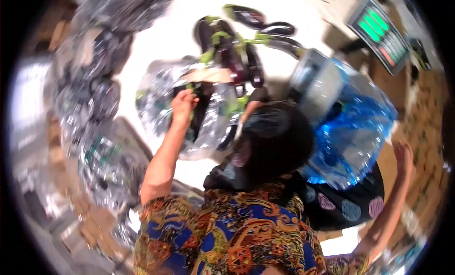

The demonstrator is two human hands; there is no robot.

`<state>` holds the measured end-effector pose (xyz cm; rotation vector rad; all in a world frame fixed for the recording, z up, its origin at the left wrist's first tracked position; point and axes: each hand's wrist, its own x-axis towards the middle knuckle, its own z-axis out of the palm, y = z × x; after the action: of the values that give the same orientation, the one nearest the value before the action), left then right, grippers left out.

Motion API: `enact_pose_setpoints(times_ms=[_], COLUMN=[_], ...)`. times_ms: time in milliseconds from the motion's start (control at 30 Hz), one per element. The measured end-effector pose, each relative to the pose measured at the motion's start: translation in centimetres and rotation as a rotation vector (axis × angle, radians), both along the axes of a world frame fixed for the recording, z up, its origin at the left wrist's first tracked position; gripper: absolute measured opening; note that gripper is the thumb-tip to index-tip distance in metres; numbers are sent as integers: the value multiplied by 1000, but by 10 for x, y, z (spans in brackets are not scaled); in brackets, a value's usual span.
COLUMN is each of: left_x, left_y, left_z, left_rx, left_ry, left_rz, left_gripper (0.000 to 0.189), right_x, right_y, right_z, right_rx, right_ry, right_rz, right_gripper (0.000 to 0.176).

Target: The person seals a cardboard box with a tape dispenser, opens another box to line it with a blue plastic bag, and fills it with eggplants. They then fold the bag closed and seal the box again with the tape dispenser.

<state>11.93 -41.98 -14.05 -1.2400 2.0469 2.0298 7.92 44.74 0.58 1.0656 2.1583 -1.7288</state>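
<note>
My left hand (184, 103) is closed, its fingers pinching the edge of a clear plastic bag (213, 126) with dark eggplants (201, 109) inside. A brown piece of cardboard (208, 76) lies across the top of that bag. Just beyond it, several loose purple eggplants (230, 52) with green stems rest on the white surface (175, 33). Far to the right is my right hand (404, 157), blurred, its fingers curled in beside the pale edge of a blue plastic bag (348, 137). I cannot tell what those fingers hold.
A scale display (379, 33) with green digits stands at the upper right, behind the blue bag. Bundles of clear plastic packaging (90, 95) line the left side. My legs, in black heart-patterned cloth (343, 204), take up the middle. Brown cardboard (426, 133) covers the right.
</note>
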Motion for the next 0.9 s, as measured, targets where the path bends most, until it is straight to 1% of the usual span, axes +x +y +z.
enact_pose_setpoints(times_ms=[33,100,133,167,200,233,300,333,367,400,433,500,533,567,667,767,800,833,900], left_x=[10,19,25,29,27,24,16,13,16,19,22,39,55,63,74,58,53,38,13], left_y=[-13,-28,-48,-66,-79,-90,-109,-122,-149,-155,-160,-156,-170,-172,-165,-154,-163,-154,-137], left_z=[-8,2,-5,-9,-3,9,49,57,43,50,56,53,24,13,-5,-8,-24,-14,-11], left_rx=[-43,-180,-215,-245,-465,-683,-989,-1003,-1097,-1052,-1002,-1044,-1055,-959,-908,-1027,-993,-1166,-1174], left_ry=[-7,-121,-131,-100,-86,-75,-32,-25,-26,-134,-239,-354,-310,-303,-351,-210,-17,-172,-90], left_rz=[22,131,84,58,29,-3,-136,-151,-192,-231,-270,-323,-292,-258,-274,-201,-211,-338,-351], left_gripper=[28,38,52,64,68,73,75,75,79,76,73,65,64,62,66,67,71,78,85], right_x=[-2,-12,-22,-25,-30,-35,-41,-41,-42,-46,-48,-51,-56,-58,-60,-60,-59,-58,-53], right_y=[-29,-17,-64,-145,-191,-238,-322,-353,-378,-396,-421,-447,-450,-457,-466,-470,-470,-466,-462], right_z=[20,20,43,82,100,114,136,139,138,141,145,139,130,128,116,107,104,101,91], right_rx=[316,428,506,589,619,591,537,513,484,433,434,361,385,358,327,310,298,287,257], right_ry=[-41,239,275,309,366,390,433,387,342,315,279,269,265,227,200,146,129,115,102], right_rz=[41,96,161,222,331,444,673,713,754,867,915,1000,1057,1077,1124,1159,1160,1158,1139], right_gripper=[46,42,39,35,28,26,23,22,20,18,17,17,19,19,16,15,14,14,13])
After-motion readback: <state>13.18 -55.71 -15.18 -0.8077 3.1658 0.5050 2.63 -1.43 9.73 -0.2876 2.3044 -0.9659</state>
